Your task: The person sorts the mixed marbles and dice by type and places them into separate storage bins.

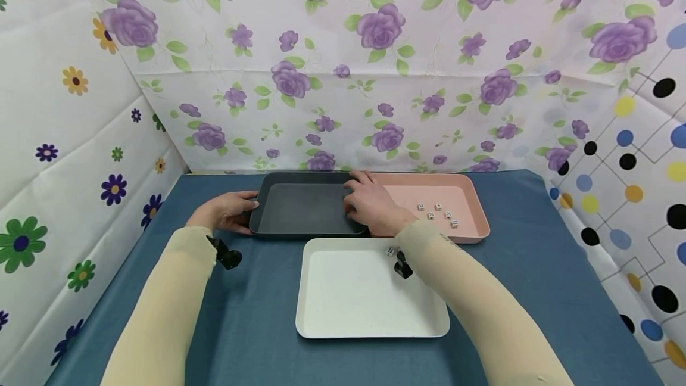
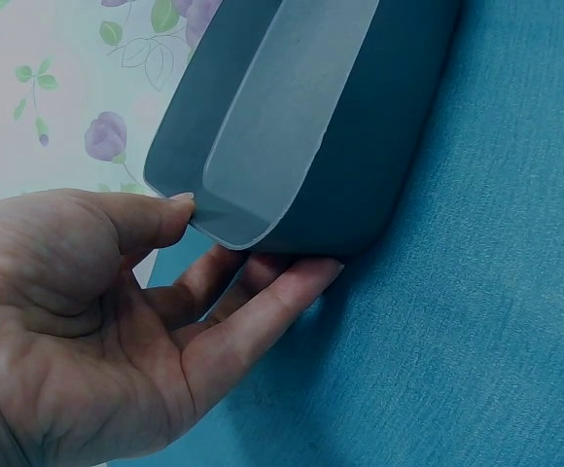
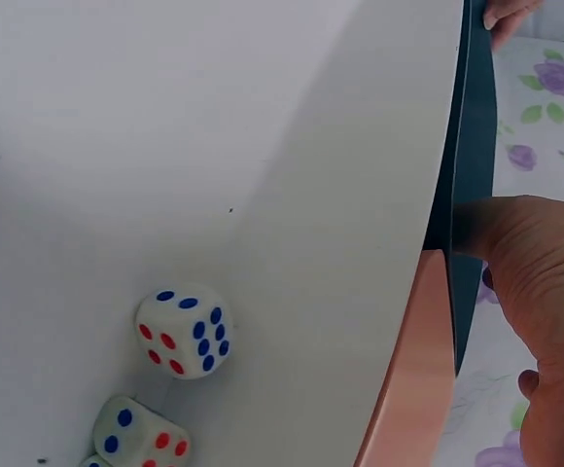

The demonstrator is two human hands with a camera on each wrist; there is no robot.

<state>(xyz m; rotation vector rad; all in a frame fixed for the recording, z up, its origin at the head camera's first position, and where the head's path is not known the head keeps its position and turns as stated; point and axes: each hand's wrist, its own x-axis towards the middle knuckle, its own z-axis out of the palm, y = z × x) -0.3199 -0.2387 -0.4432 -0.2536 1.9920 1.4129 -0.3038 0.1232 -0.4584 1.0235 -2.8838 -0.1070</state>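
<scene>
Left hand [image 1: 233,210] grips dark tray's [image 1: 302,204] edge, room leftward.

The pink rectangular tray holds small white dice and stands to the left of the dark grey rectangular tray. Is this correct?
Not quite: in the head view, the pink tray stands right of the dark grey tray. It does hold small white dice.

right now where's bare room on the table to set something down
Bare cloth lies between the left sleeve and white tray, and right of the pink tray. Crowded: among its dice, and where the right hand meets the dark tray.
</scene>
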